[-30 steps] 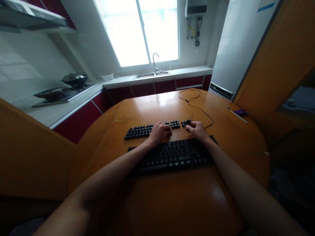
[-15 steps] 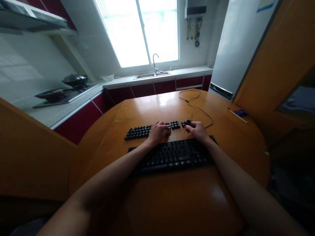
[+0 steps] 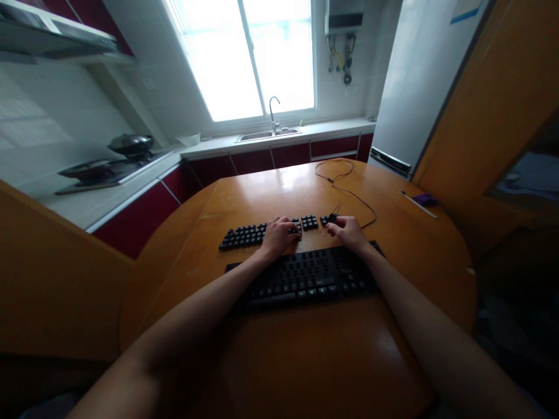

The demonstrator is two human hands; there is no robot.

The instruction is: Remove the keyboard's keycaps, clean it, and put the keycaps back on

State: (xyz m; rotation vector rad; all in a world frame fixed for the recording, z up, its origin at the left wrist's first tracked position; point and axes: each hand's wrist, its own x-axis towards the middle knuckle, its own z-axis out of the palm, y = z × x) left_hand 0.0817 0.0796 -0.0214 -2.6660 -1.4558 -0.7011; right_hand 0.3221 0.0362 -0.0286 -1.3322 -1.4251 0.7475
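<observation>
On the wooden table, a black keyboard (image 3: 312, 273) lies under my forearms, many of its upper keys bare of caps. Beyond it, loose black keycaps (image 3: 244, 235) are laid out in rows. My left hand (image 3: 279, 234) rests over these rows with bent, parted fingers touching the caps. Further right, my right hand (image 3: 347, 229) pinches a small black keycap puller (image 3: 333, 217) with thin wires sticking out. It is beside the rightmost group of keycaps. Whether a cap is caught in the puller, I cannot tell.
A thin cable (image 3: 358, 195) loops across the far right of the table (image 3: 257, 192). Near the right edge lie a thin pale stick (image 3: 419, 205) and a purple cloth (image 3: 425, 199). Behind are a counter with a sink (image 3: 268, 134), a stove with pans (image 3: 131, 144) and a fridge (image 3: 406, 87).
The whole view has shifted slightly. Both hands stay in about the same place over the keycaps, the right one still pinching the puller.
</observation>
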